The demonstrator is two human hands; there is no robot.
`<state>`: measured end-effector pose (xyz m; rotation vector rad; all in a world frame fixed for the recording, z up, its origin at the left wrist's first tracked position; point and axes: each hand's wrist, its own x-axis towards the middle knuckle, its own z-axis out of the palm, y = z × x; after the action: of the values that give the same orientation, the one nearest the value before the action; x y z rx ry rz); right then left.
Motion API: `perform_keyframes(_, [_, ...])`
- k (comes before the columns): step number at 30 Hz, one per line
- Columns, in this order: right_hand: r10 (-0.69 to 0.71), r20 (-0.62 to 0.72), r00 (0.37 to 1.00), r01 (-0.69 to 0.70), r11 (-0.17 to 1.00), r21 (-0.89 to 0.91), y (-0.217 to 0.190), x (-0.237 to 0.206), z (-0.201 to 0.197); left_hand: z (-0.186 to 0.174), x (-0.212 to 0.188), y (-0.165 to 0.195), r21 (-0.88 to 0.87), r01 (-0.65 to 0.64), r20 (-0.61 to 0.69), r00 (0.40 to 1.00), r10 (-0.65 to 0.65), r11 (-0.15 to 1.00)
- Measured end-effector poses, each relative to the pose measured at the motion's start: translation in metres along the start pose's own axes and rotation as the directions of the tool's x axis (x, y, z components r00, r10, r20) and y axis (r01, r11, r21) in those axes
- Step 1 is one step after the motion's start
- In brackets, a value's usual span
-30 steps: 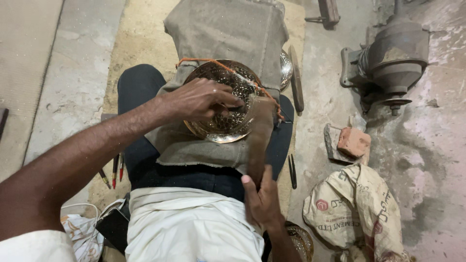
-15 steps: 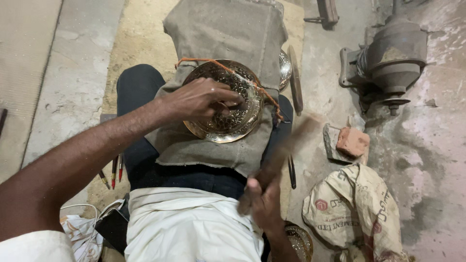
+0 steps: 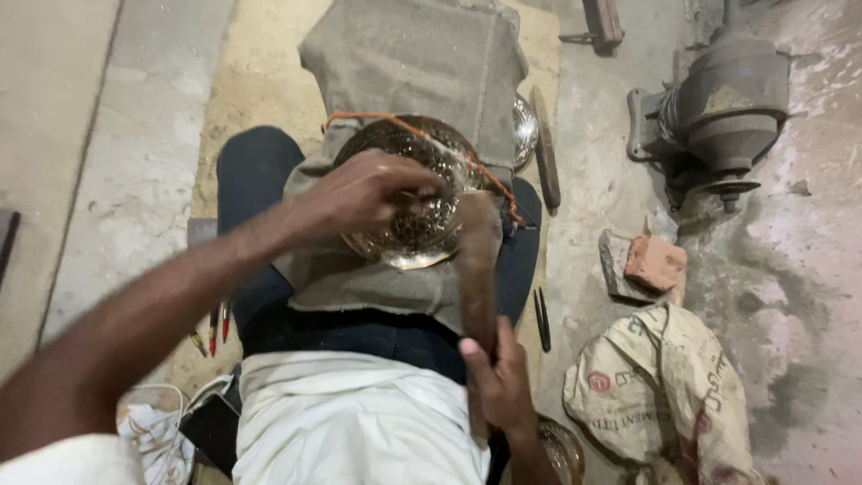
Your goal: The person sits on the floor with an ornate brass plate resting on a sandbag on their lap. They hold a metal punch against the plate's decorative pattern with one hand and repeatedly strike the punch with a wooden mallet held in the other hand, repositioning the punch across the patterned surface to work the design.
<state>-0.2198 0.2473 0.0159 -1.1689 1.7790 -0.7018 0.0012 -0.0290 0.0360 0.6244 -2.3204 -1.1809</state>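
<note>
At the centre of the frame, the left hand (image 3: pixel 368 193) presses its fingers down on a brass bowl (image 3: pixel 413 202) resting on cloth in the lap. The right hand (image 3: pixel 498 382) grips a wooden mallet (image 3: pixel 476 269) (head touching the bowl's rim). A badly aimed blow could hit the fingers or dent the bowl.

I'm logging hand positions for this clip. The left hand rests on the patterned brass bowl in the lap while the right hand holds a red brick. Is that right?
Not quite. The head view shows the right hand gripping a long wooden mallet, not a brick; the reddish brick lies untouched on the floor to the right. The left hand does rest on the patterned brass bowl in the lap.
</note>
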Motion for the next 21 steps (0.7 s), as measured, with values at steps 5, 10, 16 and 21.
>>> perform_keyframes(5, [-0.145,-0.253,0.957,0.232,0.903,0.361,-0.015,0.025,-0.019,0.017,-0.024,0.001,-0.327,0.185,-0.361,0.882,-0.304,0.927])
perform_keyframes(10, [-0.185,-0.259,0.948,0.181,0.983,-0.040,-0.025,0.057,-0.049,0.036,-0.035,-0.006,-0.094,0.145,-0.392,0.904,-0.170,0.985])
perform_keyframes(16, [-0.517,-0.074,0.853,0.435,0.781,-0.448,-0.047,0.098,-0.075,0.033,-0.036,-0.012,-0.093,0.006,-0.395,0.918,-0.043,0.996])
perform_keyframes(21, [-0.492,-0.263,0.830,0.359,0.832,-0.423,-0.067,0.117,-0.083,0.031,-0.039,-0.015,-0.089,0.028,-0.385,0.921,-0.060,0.996])
